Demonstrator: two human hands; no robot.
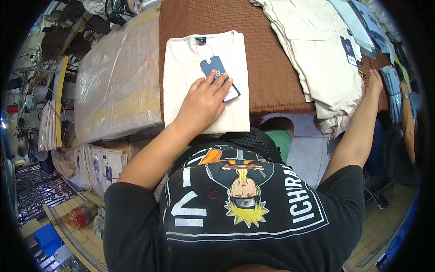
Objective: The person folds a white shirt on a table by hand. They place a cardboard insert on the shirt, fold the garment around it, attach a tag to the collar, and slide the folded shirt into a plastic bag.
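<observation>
A neatly folded cream shirt lies on the brown cloth-covered table in front of me. From its collar a navy hang tag hangs by a thin loop, and a second dark tag end shows under my fingers. My left hand rests flat over the tags and the shirt front, fingers stretched out. Far to the right, my right hand reaches past a loose heap of cream garments, which bears another navy tag. Its fingers are small and partly hidden, so whether they grip anything is unclear.
Left of the brown table covering sits a large plastic-wrapped bundle. Folded pale garments stand below it. Blue-grey clothing lies at the far right, where another person's arm shows. A blue container is at lower left.
</observation>
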